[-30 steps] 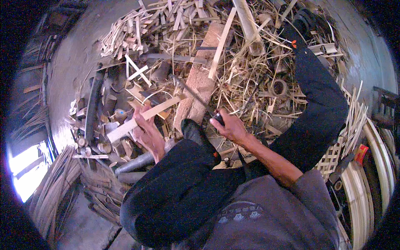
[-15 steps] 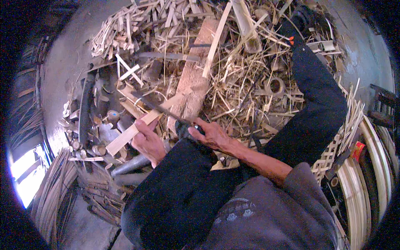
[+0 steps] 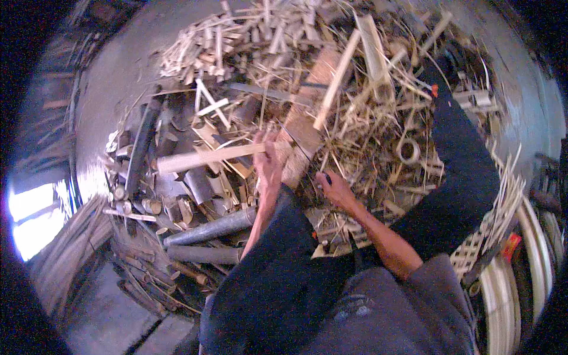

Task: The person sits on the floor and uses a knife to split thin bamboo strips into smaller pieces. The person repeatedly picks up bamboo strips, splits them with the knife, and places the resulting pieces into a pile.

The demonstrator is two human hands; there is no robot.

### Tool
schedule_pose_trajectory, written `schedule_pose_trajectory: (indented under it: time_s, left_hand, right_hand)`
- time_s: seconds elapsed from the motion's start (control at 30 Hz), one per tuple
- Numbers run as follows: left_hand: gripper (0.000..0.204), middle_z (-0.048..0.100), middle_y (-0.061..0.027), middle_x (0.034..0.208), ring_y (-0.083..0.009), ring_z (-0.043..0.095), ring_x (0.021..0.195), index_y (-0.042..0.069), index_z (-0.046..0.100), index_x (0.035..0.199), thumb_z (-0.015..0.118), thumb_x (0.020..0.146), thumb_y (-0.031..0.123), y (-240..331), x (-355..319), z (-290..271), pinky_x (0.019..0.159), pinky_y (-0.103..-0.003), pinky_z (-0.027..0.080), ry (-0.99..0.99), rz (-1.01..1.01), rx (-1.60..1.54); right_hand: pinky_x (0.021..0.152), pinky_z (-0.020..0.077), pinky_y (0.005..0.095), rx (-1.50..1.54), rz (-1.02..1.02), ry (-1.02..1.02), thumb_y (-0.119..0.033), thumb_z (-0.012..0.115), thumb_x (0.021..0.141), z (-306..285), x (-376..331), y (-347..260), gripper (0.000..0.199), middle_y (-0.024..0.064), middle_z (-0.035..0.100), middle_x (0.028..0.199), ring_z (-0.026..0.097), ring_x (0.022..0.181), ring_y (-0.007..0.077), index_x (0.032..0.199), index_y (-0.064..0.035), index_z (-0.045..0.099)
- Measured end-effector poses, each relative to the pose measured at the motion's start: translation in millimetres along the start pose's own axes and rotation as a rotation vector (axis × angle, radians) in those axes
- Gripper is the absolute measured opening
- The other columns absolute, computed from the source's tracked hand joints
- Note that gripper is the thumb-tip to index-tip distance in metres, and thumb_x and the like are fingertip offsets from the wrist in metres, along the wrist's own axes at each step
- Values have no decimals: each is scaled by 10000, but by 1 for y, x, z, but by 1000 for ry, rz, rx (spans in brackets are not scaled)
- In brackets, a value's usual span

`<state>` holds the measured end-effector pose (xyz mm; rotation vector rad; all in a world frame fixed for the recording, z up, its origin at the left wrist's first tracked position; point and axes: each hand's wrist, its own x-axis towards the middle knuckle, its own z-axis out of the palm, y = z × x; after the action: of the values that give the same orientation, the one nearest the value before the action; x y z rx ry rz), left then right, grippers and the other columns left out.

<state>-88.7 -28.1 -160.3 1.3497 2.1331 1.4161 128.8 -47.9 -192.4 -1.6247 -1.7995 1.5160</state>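
My left hand (image 3: 269, 164), near the middle, is closed on one end of a flat pale bamboo strip (image 3: 207, 158). The strip points left across the scraps. To its right, my right hand (image 3: 337, 190) grips a knife by its dark handle (image 3: 326, 178). The thin dark blade slants up and left over the reddish-brown wooden board (image 3: 324, 70), close to my left fingers. Motion blurs both hands, and whether the blade touches the board I cannot tell.
A heap of short split pieces (image 3: 201, 44) lies at the far left. Shavings (image 3: 361, 124) cover the ground right of the board. A long flat blade (image 3: 260, 90) lies across the board's left side. Bamboo tubes (image 3: 210, 228) lie near my left knee; a woven lattice (image 3: 473, 248) is at right.
My left hand has moved right and forward, now at the strip's right end instead of its middle. The knife has come off the strip and swung over the board.
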Motion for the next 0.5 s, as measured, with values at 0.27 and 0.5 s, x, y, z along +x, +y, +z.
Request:
schedule_pose_trajectory:
  time_s: [0.27,0.5]
  left_hand:
    - [155,466,2,738,-77,428,528,78,491,1076,489,959,179,93,40,-75,493,-232,410,-390,-655,-723]
    - [396,423,-3,659,-64,354,422,65,412,1346,470,977,195,120,-18,-125,425,-233,361,-617,-739,-743]
  right_hand:
    - [567,488,420,-233,-302,39,-288,659,805,-57,6,-88,270,152,620,703,629,634,345,967,-94,563]
    - [585,506,437,-585,-432,-22,-374,651,757,-81,54,-126,282,113,636,724,637,664,328,887,-137,570]
